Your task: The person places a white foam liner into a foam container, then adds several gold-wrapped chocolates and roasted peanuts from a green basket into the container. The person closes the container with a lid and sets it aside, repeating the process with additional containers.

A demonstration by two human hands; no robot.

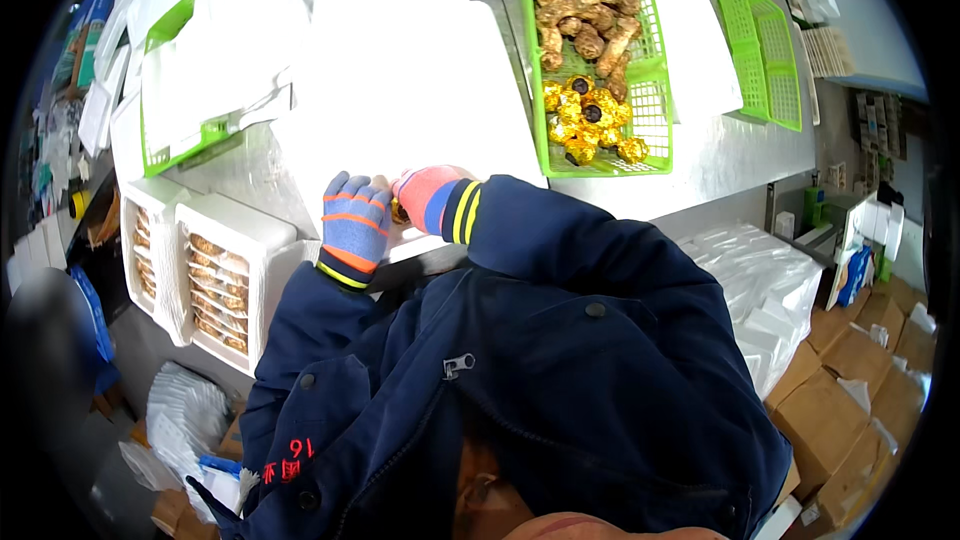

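Both hands wear knitted gloves and meet at the near edge of a bright white sheet (pixel 412 90) on the metal table. My left hand (pixel 355 219), in a blue glove with orange stripes, has its fingers close together beside a small gold-and-brown item (pixel 400 211). My right hand (pixel 433 199), in a pink and blue glove, curls over the same item, which is mostly hidden between the hands. To the right stands a green plastic basket (pixel 531 67) with brown mushrooms (pixel 589 41) at its far end and several gold-foil-wrapped pieces with dark ends (pixel 592 116) at its near end.
White foam boxes (pixel 274 229) with rows of packed brown pieces stand at the left. Beyond them is a green basket (pixel 196 146) with white sheets. An empty green basket (pixel 759 52) lies far right. Plastic-wrapped white boxes (pixel 765 262) and cardboard boxes (pixel 825 397) are at lower right.
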